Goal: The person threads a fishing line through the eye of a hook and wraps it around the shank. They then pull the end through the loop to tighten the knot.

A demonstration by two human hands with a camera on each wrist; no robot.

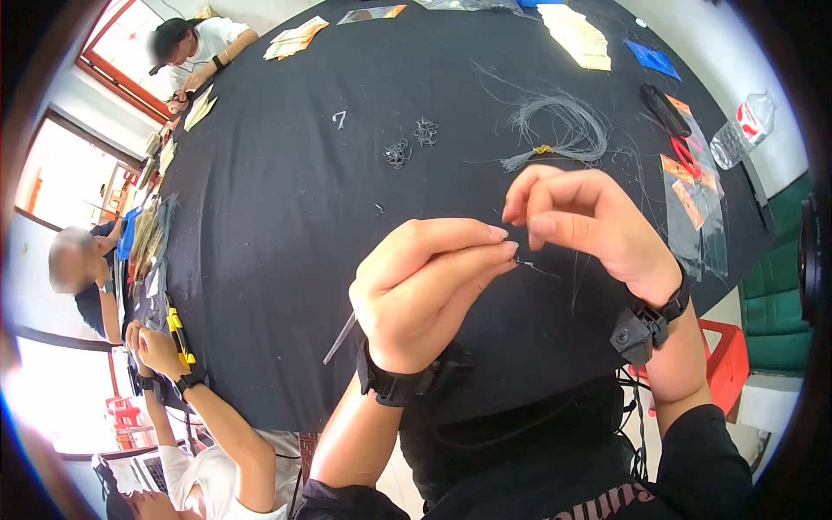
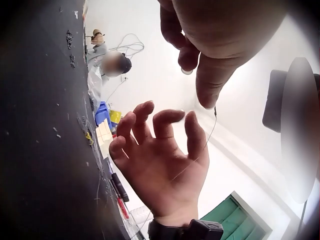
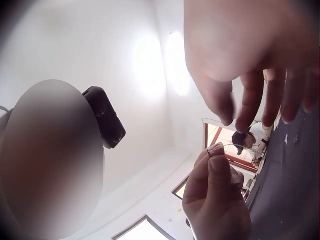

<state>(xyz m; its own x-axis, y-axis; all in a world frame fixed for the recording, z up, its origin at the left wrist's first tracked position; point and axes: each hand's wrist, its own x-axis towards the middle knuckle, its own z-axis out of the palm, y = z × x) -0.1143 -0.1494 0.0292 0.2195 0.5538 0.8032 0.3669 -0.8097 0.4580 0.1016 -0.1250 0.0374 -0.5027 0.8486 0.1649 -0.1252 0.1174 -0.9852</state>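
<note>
My left hand (image 1: 429, 290) pinches a small dark fish hook (image 2: 215, 112) between thumb and fingertips; most of the hook is hidden. A thin fishing line (image 2: 211, 132) trails from the pinch, and in the left wrist view it crosses in front of my right palm. Under the left hand, a slim pale metal tool (image 1: 340, 339) sticks out toward me. My right hand (image 1: 598, 227) is raised just right of the left fingertips, its fingers loosely bent and apart, holding nothing visible. Beyond the hands lie two small heaps of dark hooks (image 1: 397, 153), with a few loose ones nearer.
A coil of line (image 1: 568, 130) tied in yellow lies beyond my right hand. Farther right are red-handled scissors (image 1: 685, 158), a black pouch (image 1: 666, 110), plastic packets (image 1: 693, 212) and a water bottle (image 1: 743, 130). Other people sit along the left of the black-covered table (image 1: 277, 234).
</note>
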